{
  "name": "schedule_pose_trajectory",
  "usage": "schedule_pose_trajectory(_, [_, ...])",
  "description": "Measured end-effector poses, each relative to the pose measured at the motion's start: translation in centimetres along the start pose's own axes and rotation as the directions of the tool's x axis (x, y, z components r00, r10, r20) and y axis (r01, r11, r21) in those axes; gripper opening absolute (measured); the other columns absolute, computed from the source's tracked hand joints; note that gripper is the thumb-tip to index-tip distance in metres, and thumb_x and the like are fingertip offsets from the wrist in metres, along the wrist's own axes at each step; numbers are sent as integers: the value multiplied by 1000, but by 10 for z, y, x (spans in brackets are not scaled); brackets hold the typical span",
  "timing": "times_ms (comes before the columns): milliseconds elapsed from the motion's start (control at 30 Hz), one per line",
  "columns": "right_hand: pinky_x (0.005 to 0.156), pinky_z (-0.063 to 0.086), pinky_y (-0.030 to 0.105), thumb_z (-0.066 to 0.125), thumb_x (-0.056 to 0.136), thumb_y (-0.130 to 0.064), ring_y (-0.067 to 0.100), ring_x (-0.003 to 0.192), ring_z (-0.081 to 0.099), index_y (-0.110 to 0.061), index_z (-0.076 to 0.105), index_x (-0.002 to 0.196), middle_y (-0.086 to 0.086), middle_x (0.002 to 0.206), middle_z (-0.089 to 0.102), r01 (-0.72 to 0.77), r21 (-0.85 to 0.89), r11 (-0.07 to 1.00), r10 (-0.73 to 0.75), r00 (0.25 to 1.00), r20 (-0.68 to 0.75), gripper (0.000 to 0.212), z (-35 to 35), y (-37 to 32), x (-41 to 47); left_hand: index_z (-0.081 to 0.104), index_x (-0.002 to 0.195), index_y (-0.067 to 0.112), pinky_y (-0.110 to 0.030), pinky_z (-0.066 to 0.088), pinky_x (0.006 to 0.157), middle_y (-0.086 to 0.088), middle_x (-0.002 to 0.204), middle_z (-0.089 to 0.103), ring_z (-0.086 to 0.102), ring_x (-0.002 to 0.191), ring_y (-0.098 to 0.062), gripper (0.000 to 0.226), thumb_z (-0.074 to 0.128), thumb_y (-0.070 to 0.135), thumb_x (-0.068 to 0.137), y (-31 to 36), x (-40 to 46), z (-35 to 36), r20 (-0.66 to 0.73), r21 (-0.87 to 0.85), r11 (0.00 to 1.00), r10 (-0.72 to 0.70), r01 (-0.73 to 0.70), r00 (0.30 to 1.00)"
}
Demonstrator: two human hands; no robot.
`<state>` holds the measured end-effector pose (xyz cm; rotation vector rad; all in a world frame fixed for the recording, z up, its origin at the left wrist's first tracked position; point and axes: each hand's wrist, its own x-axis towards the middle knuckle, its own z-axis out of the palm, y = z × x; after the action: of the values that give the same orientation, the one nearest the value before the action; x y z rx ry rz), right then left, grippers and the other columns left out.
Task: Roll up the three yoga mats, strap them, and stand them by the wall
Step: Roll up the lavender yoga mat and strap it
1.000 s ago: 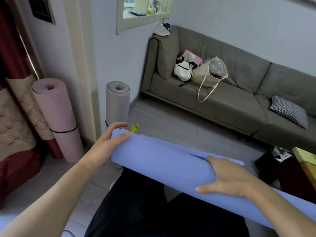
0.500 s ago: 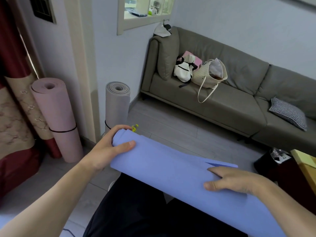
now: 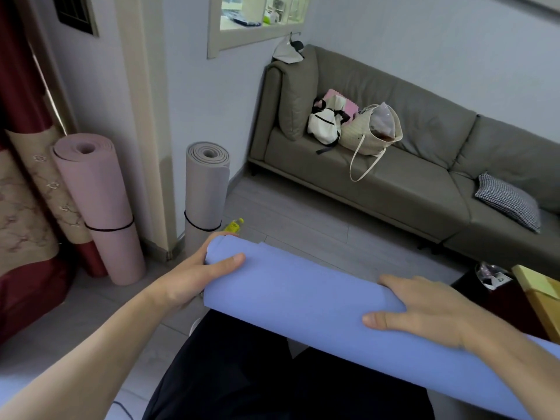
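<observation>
A rolled blue yoga mat [image 3: 297,304] lies across my lap, running from left to lower right. My left hand [image 3: 194,280] cups its left end, thumb on top and fingers round the end face. My right hand [image 3: 424,313] grips the roll near its middle, fingers curled over the top and thumb along the near side. A rolled pink mat [image 3: 100,204] with a black strap stands tilted against the curtain at left. A rolled grey mat [image 3: 206,189], also strapped, stands upright by the wall beside the door frame.
A grey sofa [image 3: 424,192] with two bags [image 3: 357,128] and a checked cushion [image 3: 509,201] fills the right. A small yellow bottle [image 3: 234,225] lies on the floor by the grey mat. A dark box and yellow-edged table [image 3: 539,292] sit at far right.
The blue roll has turned in my hands and its loose flap edge is no longer showing. My right hand has shifted its grip over the top; my left thumb has settled along the end.
</observation>
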<state>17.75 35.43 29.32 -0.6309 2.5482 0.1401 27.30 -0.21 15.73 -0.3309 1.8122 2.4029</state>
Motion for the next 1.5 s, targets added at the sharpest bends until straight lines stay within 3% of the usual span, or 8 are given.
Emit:
schedule_pose_trajectory(367, [100,44,32,23,55,-113,1,126,50,-56,34,141,-37,134,44,-30,70,997,44,975,-217,104,30,16,-15,60,133,24,-45,57,97,0,125,75,73,114,-22,44,75,26,92,9,-4,5,-134,-67,996,58,-67,989])
schedule_pose_trajectory(500, [93,49,40,-1,55,-112,9,110,62,-43,61,113,-24,114,64,-206,278,938,303,878,-371,110,22,65,-18,59,134,26,-43,57,95,2,125,75,73,114,-20,44,73,28,92,10,-4,6,-161,-92,992,67,-82,985])
schedule_pose_trajectory(700, [84,47,37,23,93,-80,15,103,61,-36,61,92,-13,102,66,-191,158,969,238,896,-375,59,36,56,-3,65,119,27,-36,58,85,6,112,79,75,104,-11,53,92,39,75,5,7,18,-244,-65,984,144,-164,959])
schedule_pose_trajectory(767, [91,49,40,18,92,-80,17,107,62,-33,65,101,-11,105,67,-199,176,964,253,887,-387,66,35,55,0,64,110,30,-27,62,71,15,95,80,75,90,-2,34,83,39,83,5,7,18,-267,-71,976,180,-206,947])
schedule_pose_trajectory(867, [98,45,41,16,83,-88,21,116,59,-34,60,116,-9,116,65,-181,93,979,203,898,-391,77,27,58,-8,66,112,31,-39,58,83,17,96,79,74,95,-7,55,86,60,69,7,13,30,-228,-13,985,165,-173,959])
schedule_pose_trajectory(1067, [118,33,42,61,51,-96,27,138,41,-30,11,162,0,152,37,-13,-245,969,-70,942,-329,138,37,18,4,63,126,26,-45,52,102,-1,123,76,72,115,-22,65,90,52,74,15,11,48,-172,-68,984,152,-165,973])
schedule_pose_trajectory(1300, [122,35,54,84,70,-65,44,145,36,-7,34,160,24,157,36,-22,-249,968,-157,721,-675,118,93,-23,12,56,134,21,-45,56,99,0,128,75,72,116,-23,39,68,27,98,13,8,46,-193,-132,988,52,-79,980])
schedule_pose_trajectory(1500, [96,47,46,84,79,-11,38,111,59,-3,68,126,13,118,63,161,-474,866,-492,442,-750,50,96,-27,27,57,136,26,-36,62,86,1,126,75,74,113,-20,40,69,33,98,11,7,44,-164,-149,989,-29,4,986])
